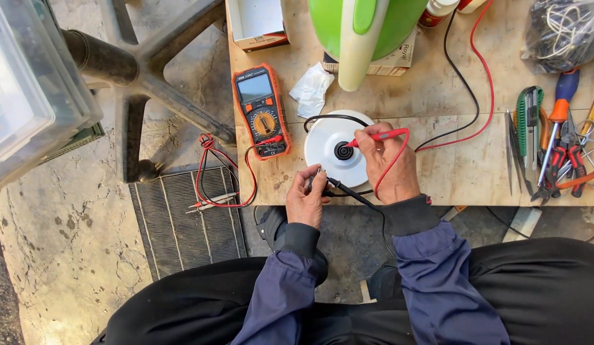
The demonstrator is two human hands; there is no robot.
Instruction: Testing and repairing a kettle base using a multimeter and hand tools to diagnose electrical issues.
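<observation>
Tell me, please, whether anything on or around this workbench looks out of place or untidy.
A spare pair of red test leads dangles off the table edge onto a ribbed floor mat. A crumpled white tissue lies beside the orange multimeter. Hand tools sit jumbled at the right. Nothing looks spilled or broken.

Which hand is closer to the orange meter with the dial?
Left. The left hand sits just below and right of the orange meter, at the table edge. The right hand, holding the red probe, is farther right, past the white round base.
</observation>
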